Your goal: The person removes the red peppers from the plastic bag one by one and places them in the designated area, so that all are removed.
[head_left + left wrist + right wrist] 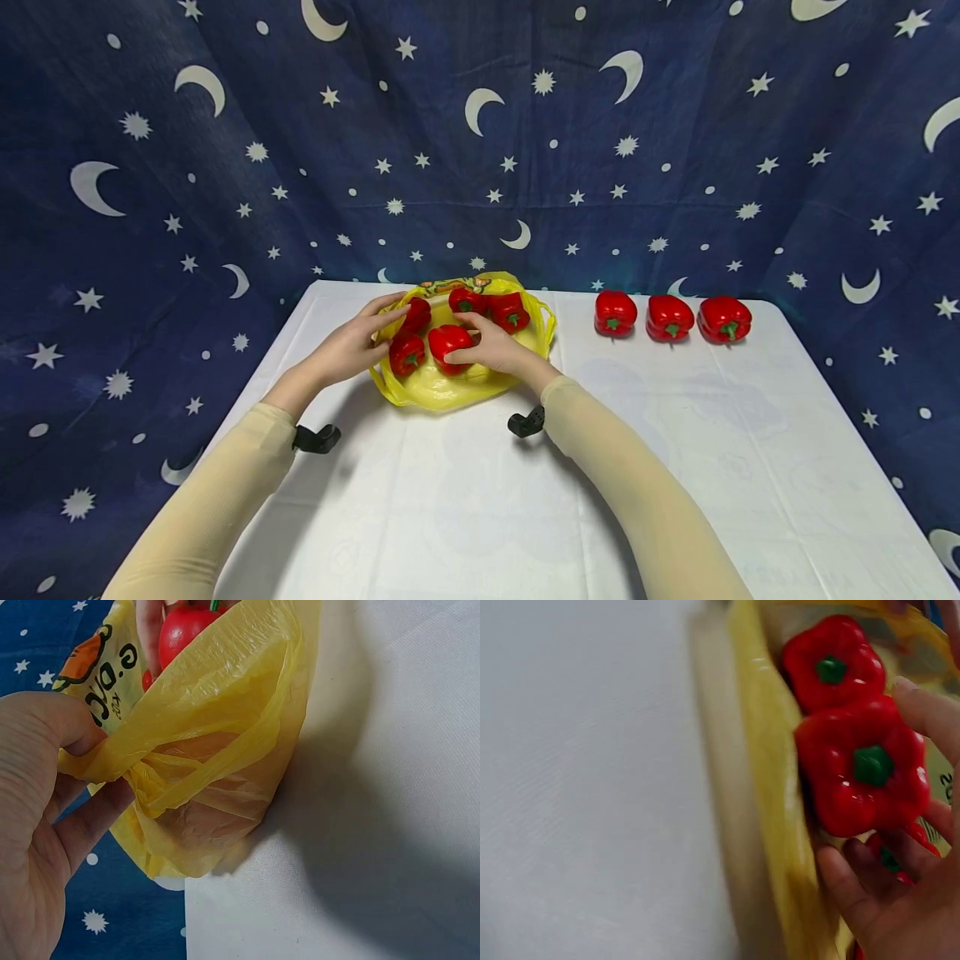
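A yellow plastic bag (pixel 442 392) lies spread wide on the table, with several red bell peppers inside. My left hand (pixel 352 346) pinches the bag's rim at its left side, thumb above and fingers beneath in the left wrist view. Inside the bag my right hand (pixel 495 345) grips a red bell pepper (pixel 840 791), its thumb and fingers on opposite sides. That pepper's green stem (pixel 874 766) faces the right wrist camera. Another pepper (pixel 821 694) sits right beside it. Further peppers (pixel 508 312) rest toward the back of the bag.
Three more red bell peppers (pixel 670 318) stand in a row at the back right of the white-covered table (pixel 480 508). A dark blue cloth (pixel 450 167) with moons and stars hangs behind and along the sides. Black wrist straps (pixel 317 439) stick out below both wrists.
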The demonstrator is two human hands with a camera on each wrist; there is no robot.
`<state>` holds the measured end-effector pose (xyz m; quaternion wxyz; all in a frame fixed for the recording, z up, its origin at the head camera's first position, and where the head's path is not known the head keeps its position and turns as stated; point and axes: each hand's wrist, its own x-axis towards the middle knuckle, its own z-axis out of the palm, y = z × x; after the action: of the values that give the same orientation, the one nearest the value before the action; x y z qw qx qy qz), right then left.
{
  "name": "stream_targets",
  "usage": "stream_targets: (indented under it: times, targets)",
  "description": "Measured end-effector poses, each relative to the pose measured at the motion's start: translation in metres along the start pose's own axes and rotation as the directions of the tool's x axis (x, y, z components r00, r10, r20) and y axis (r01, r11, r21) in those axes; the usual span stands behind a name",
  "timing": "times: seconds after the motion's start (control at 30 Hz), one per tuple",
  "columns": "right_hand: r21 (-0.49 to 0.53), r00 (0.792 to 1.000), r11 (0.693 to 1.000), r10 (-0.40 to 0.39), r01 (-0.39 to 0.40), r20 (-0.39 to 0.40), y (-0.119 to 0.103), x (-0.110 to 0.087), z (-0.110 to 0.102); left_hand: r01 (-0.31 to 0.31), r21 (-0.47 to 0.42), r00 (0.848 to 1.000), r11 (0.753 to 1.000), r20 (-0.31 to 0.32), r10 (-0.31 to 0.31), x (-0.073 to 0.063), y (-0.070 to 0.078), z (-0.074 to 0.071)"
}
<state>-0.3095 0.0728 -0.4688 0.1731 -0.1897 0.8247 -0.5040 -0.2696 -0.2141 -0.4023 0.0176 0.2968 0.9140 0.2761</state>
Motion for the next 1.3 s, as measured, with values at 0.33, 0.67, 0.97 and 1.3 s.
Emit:
stream_targets:
  times: [0.33, 0.67, 0.97, 1.3]
  targets:
    - [-0.121, 0.998, 0.992, -0.03, 0.023, -0.058, 0.003, 0.003, 0.012, -0.013, 0.009, 1.0, 1.0, -0.001, 0.013, 0.002, -0.001, 0.001]
    - [-0.041, 1.0, 0.999, 0.004, -0.004, -0.007, 0.007, 0.004, 0.008, -0.008, 0.004, 1.0, 1.0, -0.007, 0.009, -0.001, -0.003, 0.001]
    - [-0.041, 1.0, 0.999, -0.01, 0.01, -0.002, 0.004, 0.003, 0.01, -0.011, 0.008, 1.0, 1.0, -0.005, 0.011, -0.001, -0.002, 0.001]
    - [-0.009, 0.996, 0.998, -0.069, 0.069, 0.057, 0.012, 0.002, 0.006, -0.014, 0.007, 1.0, 1.0, -0.008, 0.014, -0.001, -0.003, 0.001]
